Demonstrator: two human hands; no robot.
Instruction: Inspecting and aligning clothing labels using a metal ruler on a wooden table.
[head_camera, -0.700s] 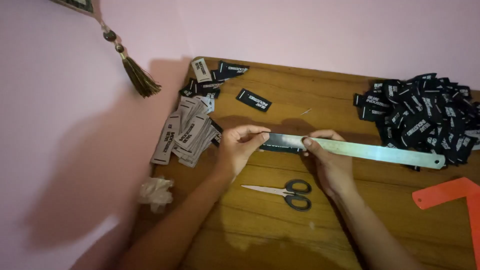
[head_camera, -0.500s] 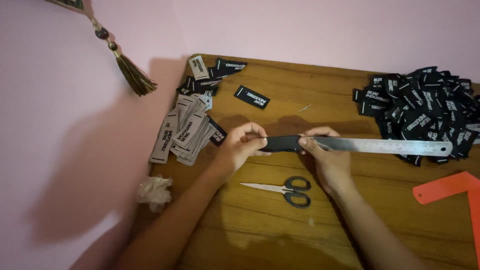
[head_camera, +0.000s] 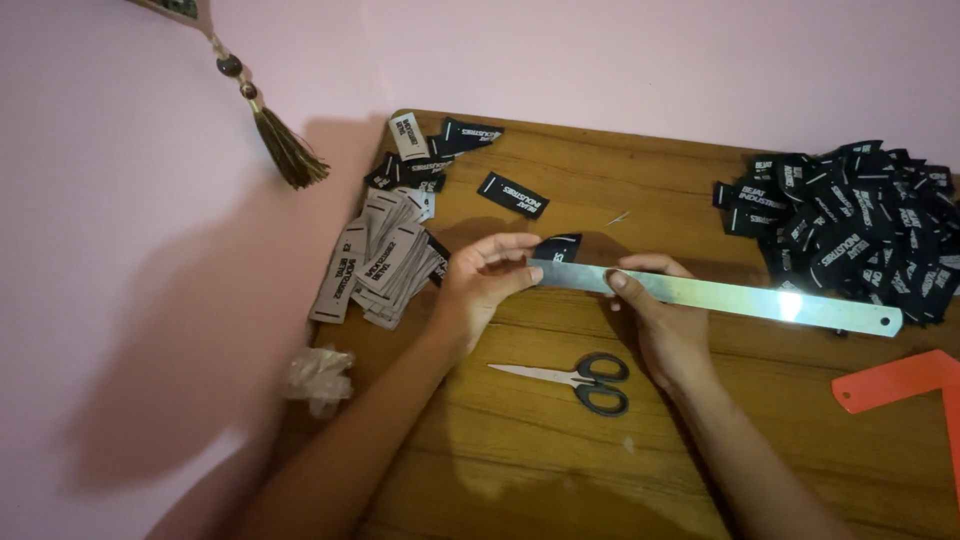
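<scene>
A long steel ruler (head_camera: 740, 298) lies across the wooden table (head_camera: 560, 460). My right hand (head_camera: 660, 320) presses down on it near its left part, thumb on top. At the ruler's left end my left hand (head_camera: 485, 280) pinches a black fabric label (head_camera: 560, 247) that sticks up behind the ruler's edge, folded against it. A pile of grey-backed labels (head_camera: 380, 262) lies just left of my left hand.
Black-handled scissors (head_camera: 580, 378) lie shut below my hands. A big heap of black labels (head_camera: 850, 225) fills the back right. Loose labels (head_camera: 512, 195) lie at the back. An orange plastic piece (head_camera: 905, 385) sits at the right edge. A tassel (head_camera: 280, 145) hangs at the wall; crumpled plastic (head_camera: 318, 375) lies left.
The black label, flat under the ruler before, now stands folded up behind the ruler's edge under my left fingers. The ruler has shifted slightly. My right hand stays pressing it.
</scene>
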